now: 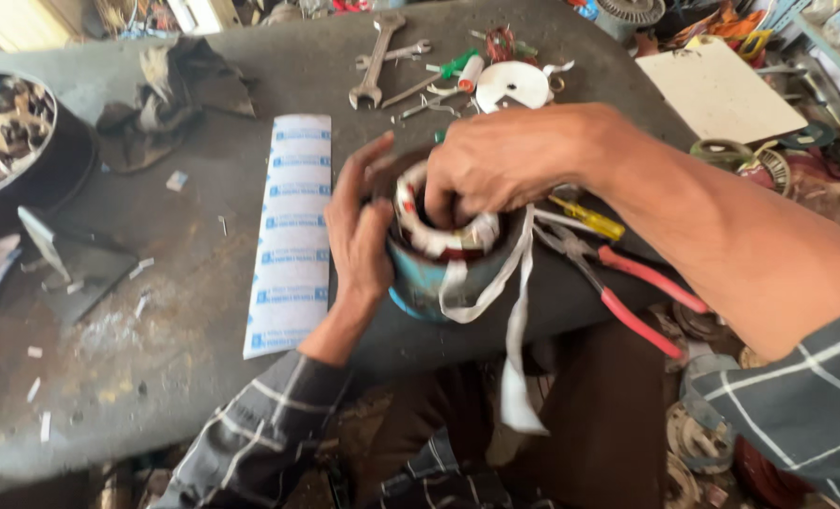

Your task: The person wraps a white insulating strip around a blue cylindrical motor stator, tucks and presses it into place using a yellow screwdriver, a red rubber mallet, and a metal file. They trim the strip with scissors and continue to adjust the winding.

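Observation:
A blue motor stator (429, 279) with red windings bound in white tape stands at the near edge of the dark worktable (184, 311). My left hand (356, 236) cups its left side. My right hand (495, 162) presses down on top of it, fingers curled into the windings. A white cloth tape strip (516, 349) hangs from the stator down over the table edge.
A long white printed sheet (293, 226) lies left of the stator. Red-handled pliers (627, 292) and a yellow screwdriver (589, 219) lie to the right. Spanners (375, 61), a white disc (512, 85), a rag (170, 94) and a scrap bin (15, 141) sit farther back.

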